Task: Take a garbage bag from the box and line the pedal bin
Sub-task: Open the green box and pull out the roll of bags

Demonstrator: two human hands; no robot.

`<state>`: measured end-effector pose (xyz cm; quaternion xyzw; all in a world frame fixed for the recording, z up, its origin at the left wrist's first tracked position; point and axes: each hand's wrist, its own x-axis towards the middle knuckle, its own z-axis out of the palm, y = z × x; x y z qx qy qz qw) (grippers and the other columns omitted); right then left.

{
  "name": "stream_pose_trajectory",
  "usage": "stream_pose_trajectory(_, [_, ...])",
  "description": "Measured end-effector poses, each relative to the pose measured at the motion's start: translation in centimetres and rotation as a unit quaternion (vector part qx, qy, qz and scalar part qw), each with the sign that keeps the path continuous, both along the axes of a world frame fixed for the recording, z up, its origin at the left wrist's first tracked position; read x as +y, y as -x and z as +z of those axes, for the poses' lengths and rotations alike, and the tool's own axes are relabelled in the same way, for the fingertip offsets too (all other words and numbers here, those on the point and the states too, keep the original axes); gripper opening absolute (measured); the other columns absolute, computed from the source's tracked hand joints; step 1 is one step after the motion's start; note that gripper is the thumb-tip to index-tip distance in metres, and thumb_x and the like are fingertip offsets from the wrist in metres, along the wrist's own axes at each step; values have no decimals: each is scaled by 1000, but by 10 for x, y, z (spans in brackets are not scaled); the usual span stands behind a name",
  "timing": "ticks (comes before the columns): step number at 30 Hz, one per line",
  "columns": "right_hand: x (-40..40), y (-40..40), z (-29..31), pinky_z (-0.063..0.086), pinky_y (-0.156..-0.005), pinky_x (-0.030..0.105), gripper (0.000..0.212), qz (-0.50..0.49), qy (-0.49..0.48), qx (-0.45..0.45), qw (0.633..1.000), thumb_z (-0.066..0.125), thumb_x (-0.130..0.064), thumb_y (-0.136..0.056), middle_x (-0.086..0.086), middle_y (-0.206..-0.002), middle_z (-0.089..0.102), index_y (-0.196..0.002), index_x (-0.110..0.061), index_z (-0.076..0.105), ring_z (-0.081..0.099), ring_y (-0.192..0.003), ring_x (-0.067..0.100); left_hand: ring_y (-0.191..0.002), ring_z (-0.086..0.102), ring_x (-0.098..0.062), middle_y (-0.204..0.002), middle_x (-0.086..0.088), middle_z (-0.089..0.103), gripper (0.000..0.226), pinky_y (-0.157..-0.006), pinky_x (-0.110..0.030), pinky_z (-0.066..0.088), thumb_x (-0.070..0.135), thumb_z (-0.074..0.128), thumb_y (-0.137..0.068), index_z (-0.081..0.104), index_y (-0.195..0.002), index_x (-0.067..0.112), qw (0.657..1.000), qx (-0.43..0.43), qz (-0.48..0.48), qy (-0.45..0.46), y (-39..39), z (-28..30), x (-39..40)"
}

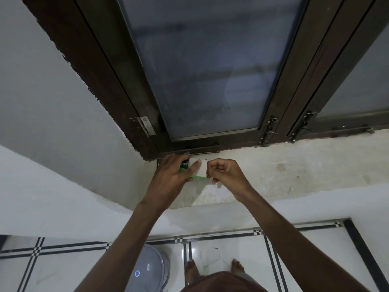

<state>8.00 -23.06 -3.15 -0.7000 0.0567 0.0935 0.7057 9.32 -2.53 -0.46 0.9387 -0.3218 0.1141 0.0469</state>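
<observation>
Your left hand (171,174) lies over the box (194,168) on the window sill (273,171), in the corner where the sill meets the white wall (63,102). Its fingers are spread and mostly straight across the top of the box, with the index finger extended over the white panel and the thumb along the near edge. The box is white with a green and black printed section, which shows between your fingers; a thin green edge runs along its near side.

Your right hand (226,173) sits just beside the box at its right end. Its fingers are curled inward, and the thumb and fingertips pinch at the right edge of the box. What exactly they pinch is too small to tell; it may be a flap or the edge of a bag.

The bin (147,268) stands on the tiled floor (231,245) below the sill, to the left of your bare feet (214,270). Only its grey domed lid shows, and the lid is down.

The window (210,70) above the sill has a dark frame and frosted glass.
</observation>
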Motion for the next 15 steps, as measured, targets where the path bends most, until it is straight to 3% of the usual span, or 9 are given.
stream_pose_trajectory(8, [5, 0, 0, 42, -50, 21, 17, 22, 16, 14, 1000, 50, -2, -99, 6, -70, 62, -93, -8, 65, 51, -50, 4, -112, 61, -35, -126, -14, 63, 69, -89, -46, 50, 26, 88, -67, 61, -131, 24, 993, -34, -46, -104, -13, 16, -7])
stream_pose_trajectory(12, [-20, 0, -8, 43, -54, 29, 16, -5, 35, 41, 999, 46, -3, -99, 8, -74, 61, -101, 0, 62, 52, -55, 12, -112, 60, -36, -125, -14, 63, 65, -90, -46, 51, 22, 86, -70, 62, -130, 24, 995, -33, -8, -93, -17, 19, 2])
stream_pose_trajectory(15, [-54, 1, -18, 41, -56, 36, 15, 3, 96, 50, 994, 47, -6, -96, 2, -69, 63, -95, -9, 62, 51, -54, 18, -105, 63, -38, -118, -14, 66, 63, -83, -46, 54, 16, 91, -62, 69, -121, 21, 997, -33, 33, -67, -11, 11, 15])
